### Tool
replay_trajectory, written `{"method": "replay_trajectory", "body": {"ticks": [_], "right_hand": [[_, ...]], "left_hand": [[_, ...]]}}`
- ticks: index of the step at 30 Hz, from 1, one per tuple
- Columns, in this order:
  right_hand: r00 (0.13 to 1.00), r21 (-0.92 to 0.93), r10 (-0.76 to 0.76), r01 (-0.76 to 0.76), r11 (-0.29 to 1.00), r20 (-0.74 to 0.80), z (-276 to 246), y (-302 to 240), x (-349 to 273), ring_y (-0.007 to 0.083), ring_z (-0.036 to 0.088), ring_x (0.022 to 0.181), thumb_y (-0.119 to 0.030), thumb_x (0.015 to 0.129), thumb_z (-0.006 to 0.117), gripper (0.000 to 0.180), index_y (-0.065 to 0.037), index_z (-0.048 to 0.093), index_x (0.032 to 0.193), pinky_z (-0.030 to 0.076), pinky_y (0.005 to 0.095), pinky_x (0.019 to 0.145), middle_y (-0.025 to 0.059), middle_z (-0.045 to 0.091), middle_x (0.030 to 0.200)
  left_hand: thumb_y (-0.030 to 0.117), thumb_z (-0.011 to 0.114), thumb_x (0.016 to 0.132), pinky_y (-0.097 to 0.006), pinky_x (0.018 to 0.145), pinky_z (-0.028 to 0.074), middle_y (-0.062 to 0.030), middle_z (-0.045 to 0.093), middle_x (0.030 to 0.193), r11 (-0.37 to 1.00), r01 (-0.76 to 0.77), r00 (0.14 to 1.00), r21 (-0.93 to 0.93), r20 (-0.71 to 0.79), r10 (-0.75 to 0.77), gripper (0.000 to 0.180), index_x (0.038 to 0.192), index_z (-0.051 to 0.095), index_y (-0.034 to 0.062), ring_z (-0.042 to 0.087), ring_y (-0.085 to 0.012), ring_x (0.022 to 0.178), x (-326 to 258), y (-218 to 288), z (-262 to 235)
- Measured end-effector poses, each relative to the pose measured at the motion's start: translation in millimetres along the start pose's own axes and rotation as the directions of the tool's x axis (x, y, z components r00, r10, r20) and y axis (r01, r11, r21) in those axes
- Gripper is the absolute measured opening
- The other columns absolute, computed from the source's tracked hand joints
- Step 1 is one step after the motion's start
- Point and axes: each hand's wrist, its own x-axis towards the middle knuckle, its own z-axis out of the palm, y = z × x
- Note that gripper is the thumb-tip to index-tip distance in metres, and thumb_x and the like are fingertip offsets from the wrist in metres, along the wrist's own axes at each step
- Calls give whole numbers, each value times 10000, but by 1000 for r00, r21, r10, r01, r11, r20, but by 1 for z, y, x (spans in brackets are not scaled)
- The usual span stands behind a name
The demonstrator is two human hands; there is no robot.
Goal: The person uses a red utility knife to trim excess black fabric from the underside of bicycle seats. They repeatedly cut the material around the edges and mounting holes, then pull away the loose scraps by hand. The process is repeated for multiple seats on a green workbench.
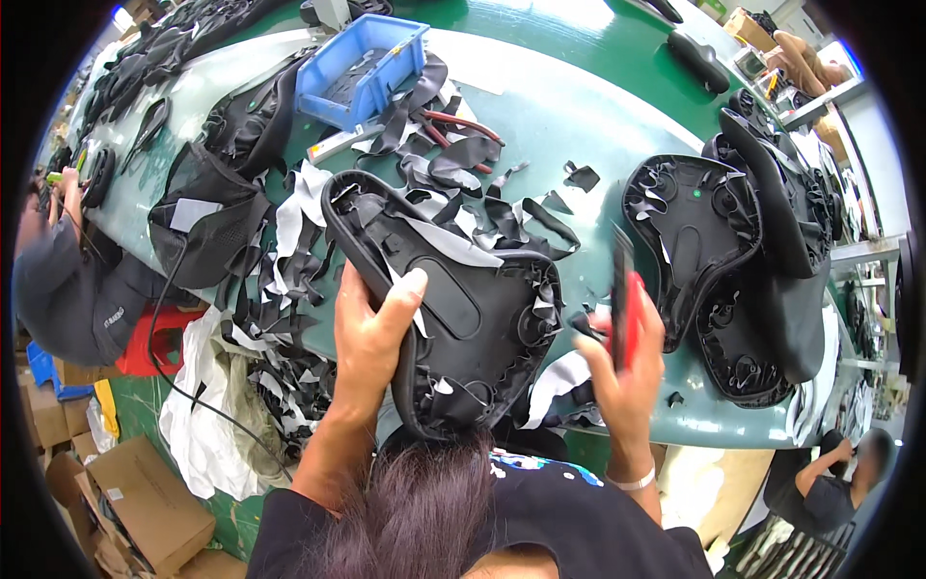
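While the left hand point(371, 333) clamps the near edge of an upturned black bike seat point(453, 299), thumb pressed on its inner shell, the right hand point(627, 362) is closed round a red-handled tool point(625, 299) held upright just right of the seat. Tool's upper part is dark and blurred; can't tell what kind it is. Left grip: fingers wrapped under the rim, thumb on top. Right grip: fist tight on the handle.

Seat sits underside up, tilted toward the person, over the near edge of the green table point(598, 106). Black cover material is folded over its rim in ragged pleats.

Outward from there:
- black and white offcut strips point(289, 251) piled to the left of the seat and behind it, some hanging off the table edge
- red-handled pliers point(463, 127) lying among the scraps further back
- blue plastic bin point(362, 68) beyond those, far left side
- stack of more upturned seats point(733, 261) to the right, well apart from the held one
- cardboard boxes point(145, 502) on the floor, lower left
- other people at the left and lower right margins
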Motion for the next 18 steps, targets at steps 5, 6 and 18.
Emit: {"method": "replay_trajectory", "body": {"ticks": [5, 6, 18], "right_hand": [[990, 14, -58, 57, 998, 125, 30, 10, 65, 92, 559, 592, -76, 795, 676, 414, -31, 535, 1181, 474, 261, 546, 76, 636, 826], [957, 321, 206, -264, 909, 205, 20, 3, 71, 76, 529, 565, -44, 804, 628, 342, -32, 548, 1136, 439, 240, 501, 25, 586, 766], [921, 245, 115, -217, 945, 372, -9, -26, 32, 125, 627, 680, -53, 832, 666, 505, -10, 463, 1293, 511, 260, 597, 95, 654, 951]], "left_hand": [[179, 697, 810, -284, 821, 426, -79, 530, 1061, 989, -122, 983, -85, -147, 108, 548, 1236, 419, -22, 516, -140, 908, -10, -12, 3], [186, 721, 791, -337, 884, 414, -99, 511, 1106, 982, -177, 957, 64, -224, 186, 638, 1280, 367, -19, 503, -181, 987, -12, -24, -5], [226, 720, 726, -381, 690, 351, -54, 577, 795, 265, -878, 476, 398, 783, 400, 223, 825, 578, 84, 535, -234, 766, 57, -17, 56]]}}
